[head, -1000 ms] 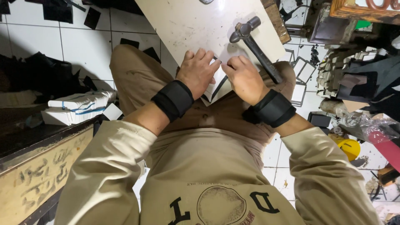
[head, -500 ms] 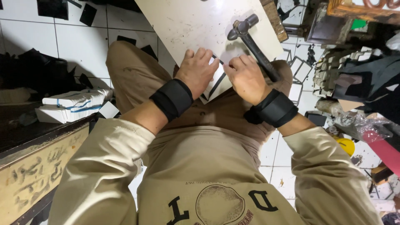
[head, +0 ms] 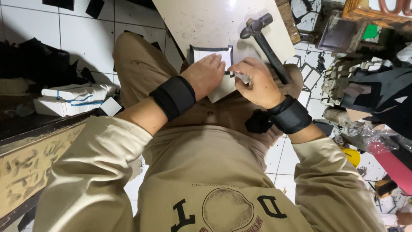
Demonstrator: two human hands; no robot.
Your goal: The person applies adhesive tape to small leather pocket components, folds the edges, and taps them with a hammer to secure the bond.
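Observation:
A pale scuffed board (head: 201, 21) rests on my lap. On it lies a white card with a black folded border (head: 211, 53). My left hand (head: 205, 76) presses down on the near part of the card and hides it. My right hand (head: 254, 83) pinches the card's right edge with thumb and fingers. A dark hammer (head: 265, 41) lies on the board just beyond my right hand, head pointing away. Both wrists wear black wrist bands.
Bundled stacks of white cards (head: 73, 98) sit on a dark ledge at the left. Black scraps lie on the white tiled floor (head: 81, 38). At the right are stacked small pieces (head: 339, 77), a yellow object (head: 352, 157), a red sheet (head: 395, 168) and a wooden box (head: 365, 15).
Both hands have slid a little toward me on the board, uncovering the far part of the black-bordered card. The hammer has stayed where it lay.

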